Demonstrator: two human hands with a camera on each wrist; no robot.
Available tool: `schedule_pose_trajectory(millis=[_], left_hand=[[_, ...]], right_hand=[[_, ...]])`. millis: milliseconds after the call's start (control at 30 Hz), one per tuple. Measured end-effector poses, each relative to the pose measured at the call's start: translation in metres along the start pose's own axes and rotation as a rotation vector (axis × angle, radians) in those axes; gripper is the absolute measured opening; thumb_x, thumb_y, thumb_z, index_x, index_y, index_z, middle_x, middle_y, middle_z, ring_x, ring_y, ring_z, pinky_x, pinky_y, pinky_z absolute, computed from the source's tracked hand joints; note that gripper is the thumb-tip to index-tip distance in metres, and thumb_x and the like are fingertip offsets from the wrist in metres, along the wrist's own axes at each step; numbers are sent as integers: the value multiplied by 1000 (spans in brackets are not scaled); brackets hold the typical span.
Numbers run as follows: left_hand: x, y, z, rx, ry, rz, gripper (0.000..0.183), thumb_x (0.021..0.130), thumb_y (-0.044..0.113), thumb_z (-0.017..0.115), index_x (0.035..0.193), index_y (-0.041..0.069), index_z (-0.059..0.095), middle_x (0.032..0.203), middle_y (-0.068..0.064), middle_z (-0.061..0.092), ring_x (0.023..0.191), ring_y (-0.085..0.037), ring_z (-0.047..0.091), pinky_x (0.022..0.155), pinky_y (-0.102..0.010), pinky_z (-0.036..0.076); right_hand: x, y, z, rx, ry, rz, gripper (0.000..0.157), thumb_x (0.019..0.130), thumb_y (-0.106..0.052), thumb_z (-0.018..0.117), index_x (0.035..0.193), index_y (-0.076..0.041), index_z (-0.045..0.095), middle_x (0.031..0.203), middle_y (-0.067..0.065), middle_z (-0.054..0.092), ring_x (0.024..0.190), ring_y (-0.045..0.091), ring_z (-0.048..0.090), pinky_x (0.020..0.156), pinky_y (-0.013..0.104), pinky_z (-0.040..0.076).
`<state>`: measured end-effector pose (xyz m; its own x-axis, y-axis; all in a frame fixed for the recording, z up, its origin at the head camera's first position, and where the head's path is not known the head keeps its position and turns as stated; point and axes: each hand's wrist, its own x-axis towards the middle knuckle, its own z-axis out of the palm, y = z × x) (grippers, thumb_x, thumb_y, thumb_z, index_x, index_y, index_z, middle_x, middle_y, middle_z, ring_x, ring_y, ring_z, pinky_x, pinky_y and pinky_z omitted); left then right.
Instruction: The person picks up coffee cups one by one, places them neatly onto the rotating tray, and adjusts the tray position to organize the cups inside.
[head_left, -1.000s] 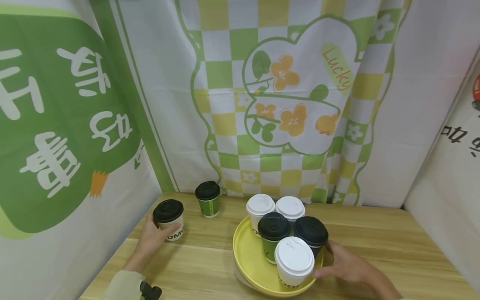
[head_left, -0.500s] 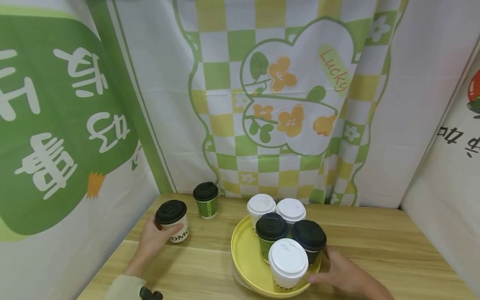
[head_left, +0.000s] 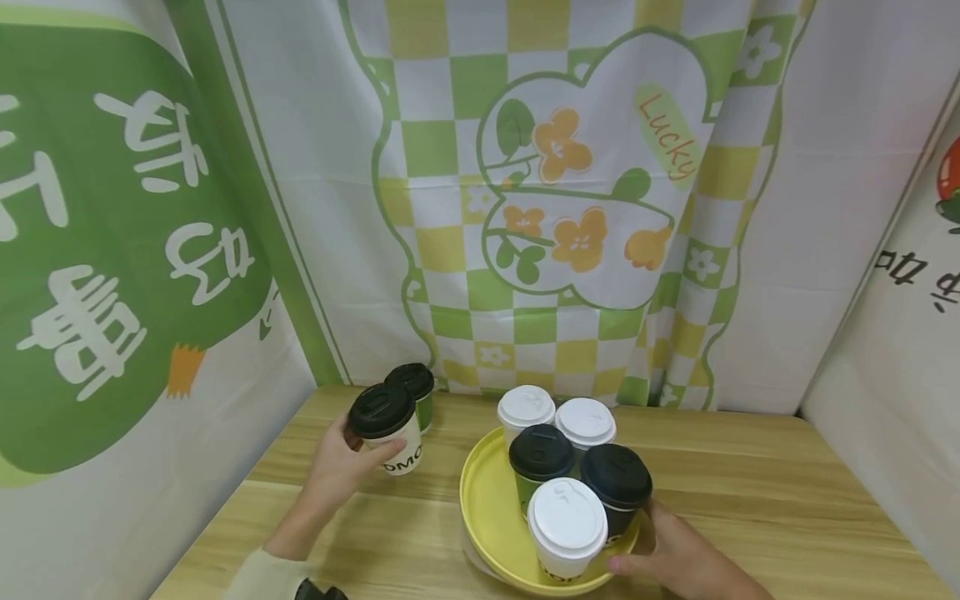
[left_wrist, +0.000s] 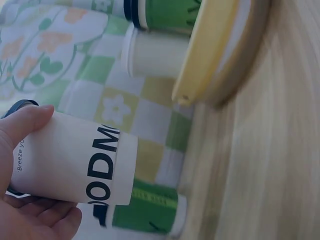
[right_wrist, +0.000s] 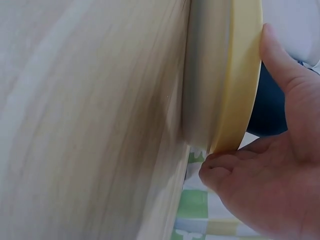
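My left hand (head_left: 337, 467) grips a white paper cup (head_left: 403, 450) with a black lid, thumb and fingers around its upper part. The cup is slightly tilted and raised off the table in the left wrist view. Behind it stands a green cup (head_left: 424, 413) with a black lid, partly hidden. My right hand (head_left: 675, 550) pinches the right rim of a round yellow turntable (head_left: 480, 508), thumb on top of the edge and fingertips at its side. On it stand several lidded cups: a white front cup (head_left: 567, 525), a dark cup (head_left: 618, 487), a green one and white ones behind.
The wooden table (head_left: 750, 467) meets a checked cloth (head_left: 517, 333) hanging at the back. A green and white printed cloth (head_left: 225, 150) hangs on the left, and a white one (head_left: 892, 350) on the right. The turntable has a pale base (right_wrist: 202, 75) underneath.
My left hand has lifted the white cup and carried it right, in front of the green cup. The turntable has turned slightly clockwise, its front cup shifting left, with my right hand on its rim.
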<state>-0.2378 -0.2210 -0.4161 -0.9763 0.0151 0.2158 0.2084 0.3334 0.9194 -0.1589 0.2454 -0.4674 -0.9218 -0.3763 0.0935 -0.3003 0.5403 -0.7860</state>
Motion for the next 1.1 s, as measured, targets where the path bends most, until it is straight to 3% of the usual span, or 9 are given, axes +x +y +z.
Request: schedule_pose_trajectory(millis=[67,133,200,400,667,933,1100], left_hand=[[-1,8,8,-21,-26,15,80,89,25,88,155,12,46,149,-11,61,143,-24,55,124,-31,39],[-1,15,17,-39,-46,32,78,89,24,88,153,11,47,147,-12,62,143,-25,56,126,-39,38],[-1,21,25,-66,-71,59,76,88,22,88,152,10,48,146,-13,63,142,-27,57,126,-43,37],[4,28,49,-122,-132,113,78,87,18,89,153,11,48,146,-12,64,140,-28,60,126,-47,39],[9,24,78,-183,-137,73,78,82,15,91,149,6,51,138,-14,69,132,-28,66,121,-47,47],[11,20,96,-200,-126,57,72,82,15,92,143,4,56,132,-14,71,124,-25,68,115,-44,52],[13,15,104,-204,-116,42,72,80,13,92,141,2,56,128,-14,72,118,-22,70,106,-36,55]], right_hand=[[1,-1,1,13,-16,31,102,88,-39,87,165,-7,29,167,19,41,154,22,37,126,43,37],[1,-3,1,26,-25,57,101,87,-36,87,164,-5,29,166,21,41,154,39,36,123,65,34],[1,-4,2,44,-28,69,101,87,-34,88,163,-2,30,165,24,41,153,47,35,119,76,28],[1,-9,6,56,-15,86,103,85,-33,90,161,3,32,163,28,42,152,50,35,119,77,27],[2,-11,10,15,2,63,101,85,-36,90,159,4,34,161,27,46,150,48,38,119,73,32],[2,-10,11,32,0,96,104,85,-36,90,160,4,31,162,29,43,152,50,36,120,76,29],[1,-11,10,22,-7,88,104,86,-36,89,160,6,30,162,31,42,151,51,37,119,76,30]])
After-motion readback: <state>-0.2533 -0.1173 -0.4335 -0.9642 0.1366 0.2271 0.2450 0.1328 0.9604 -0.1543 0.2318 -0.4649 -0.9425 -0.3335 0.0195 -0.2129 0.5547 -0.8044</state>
